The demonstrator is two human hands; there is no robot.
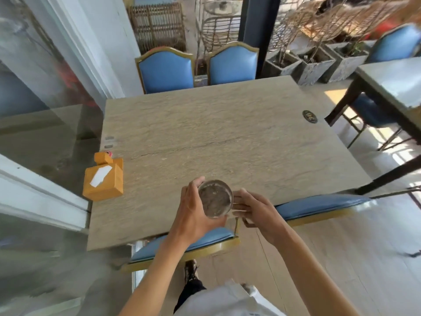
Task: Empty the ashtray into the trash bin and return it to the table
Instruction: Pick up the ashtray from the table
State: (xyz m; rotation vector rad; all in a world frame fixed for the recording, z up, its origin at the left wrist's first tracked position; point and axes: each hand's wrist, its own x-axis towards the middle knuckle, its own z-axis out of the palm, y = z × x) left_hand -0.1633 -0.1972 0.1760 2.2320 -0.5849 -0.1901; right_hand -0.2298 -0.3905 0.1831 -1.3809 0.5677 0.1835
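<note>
A round clear glass ashtray [215,199] with grey ash residue inside is held over the near edge of the stone-topped table [205,137]. My left hand [193,210] grips it from the left and below, thumb on its rim. My right hand [252,209] is beside the ashtray's right side, fingers apart and touching or almost touching the rim. No trash bin is in view.
An orange tissue box [103,181] sits at the table's left edge by a glass wall. Blue chairs stand at the far side [166,69] and are tucked under the near side [319,205]. A second table [391,80] is on the right, with grey planters [316,65] behind it.
</note>
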